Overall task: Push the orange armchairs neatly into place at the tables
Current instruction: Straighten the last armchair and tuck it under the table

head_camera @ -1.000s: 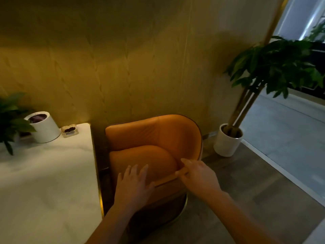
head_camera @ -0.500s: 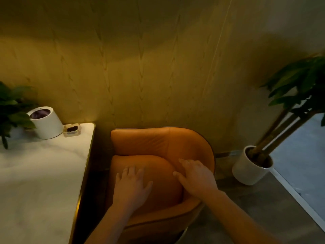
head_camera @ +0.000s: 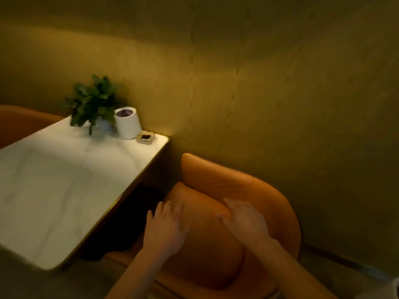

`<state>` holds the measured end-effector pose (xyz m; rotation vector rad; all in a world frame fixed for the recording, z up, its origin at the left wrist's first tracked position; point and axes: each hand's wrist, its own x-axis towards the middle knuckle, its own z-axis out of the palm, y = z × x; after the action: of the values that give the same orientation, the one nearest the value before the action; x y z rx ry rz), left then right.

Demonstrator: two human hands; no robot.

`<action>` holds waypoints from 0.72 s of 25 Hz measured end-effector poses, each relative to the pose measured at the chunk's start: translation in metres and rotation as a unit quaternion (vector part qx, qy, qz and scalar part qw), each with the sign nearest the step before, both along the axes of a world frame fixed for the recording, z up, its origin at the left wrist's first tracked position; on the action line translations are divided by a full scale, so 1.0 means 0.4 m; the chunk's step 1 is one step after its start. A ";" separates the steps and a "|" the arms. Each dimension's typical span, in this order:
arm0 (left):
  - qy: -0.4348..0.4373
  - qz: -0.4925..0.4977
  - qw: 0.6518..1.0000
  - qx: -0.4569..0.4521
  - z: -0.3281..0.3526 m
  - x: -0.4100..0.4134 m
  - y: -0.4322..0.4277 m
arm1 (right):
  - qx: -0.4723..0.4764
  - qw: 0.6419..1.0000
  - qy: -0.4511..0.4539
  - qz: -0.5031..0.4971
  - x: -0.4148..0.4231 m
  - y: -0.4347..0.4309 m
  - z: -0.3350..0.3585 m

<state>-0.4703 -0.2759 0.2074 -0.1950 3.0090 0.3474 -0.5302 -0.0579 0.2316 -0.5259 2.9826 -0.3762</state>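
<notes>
View swung left, both hands (head_camera: 166,230) (head_camera: 245,222) flat, open on orange armchair (head_camera: 226,184) cushion, gripping nothing.

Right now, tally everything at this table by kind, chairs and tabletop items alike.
Orange armchairs: 2, the near armchair under both hands and the far armchair across the table
Potted plants: 1, the small plant
White cylinder containers: 1, the white cylinder
Small square dishes: 1, the glass dish
Tables: 1, the white table
Total: 6
</notes>
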 end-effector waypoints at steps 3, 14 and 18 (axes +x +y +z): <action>-0.009 0.083 0.996 0.009 0.002 0.029 0.095 | 0.014 0.997 -0.024 0.067 -0.031 0.064 -0.014; -0.014 0.197 0.979 0.053 -0.057 0.160 0.264 | 0.042 0.986 -0.036 0.154 -0.027 0.184 -0.077; -0.020 0.214 0.975 0.061 -0.113 0.180 0.332 | 0.065 0.982 -0.053 0.166 -0.058 0.242 -0.124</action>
<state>-0.3983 -0.1430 0.1621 -0.8324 2.8700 0.5540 -0.5535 0.0388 0.1820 -0.9374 2.7238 -0.1719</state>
